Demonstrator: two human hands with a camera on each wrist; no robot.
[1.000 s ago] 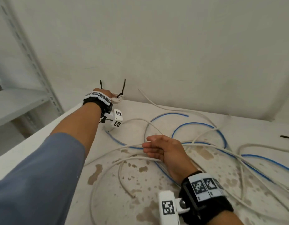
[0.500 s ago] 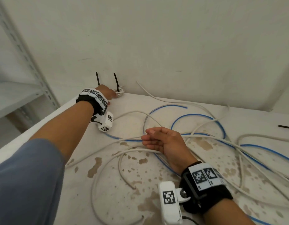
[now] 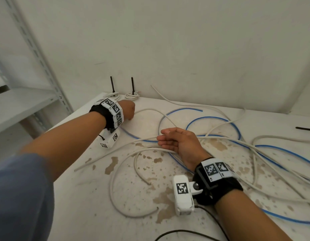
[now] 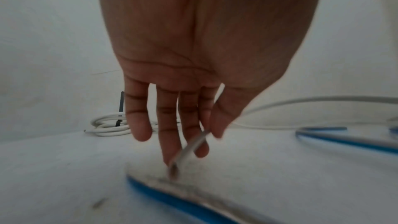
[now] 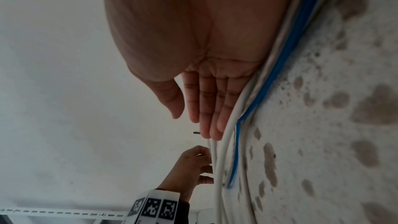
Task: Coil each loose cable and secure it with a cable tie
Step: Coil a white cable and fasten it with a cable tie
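At table's back edge, left hand (image 3: 129,109), having left the second tied coil (image 3: 132,96), is now pinching a white cable (image 4: 189,146) end; right hand (image 3: 177,142) is resting spread on the tangle.

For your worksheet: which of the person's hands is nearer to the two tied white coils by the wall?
Left. The left hand sits just in front of the tied coils, pinching a loose white cable end. The right hand rests open mid-table on the tangle, farther away.
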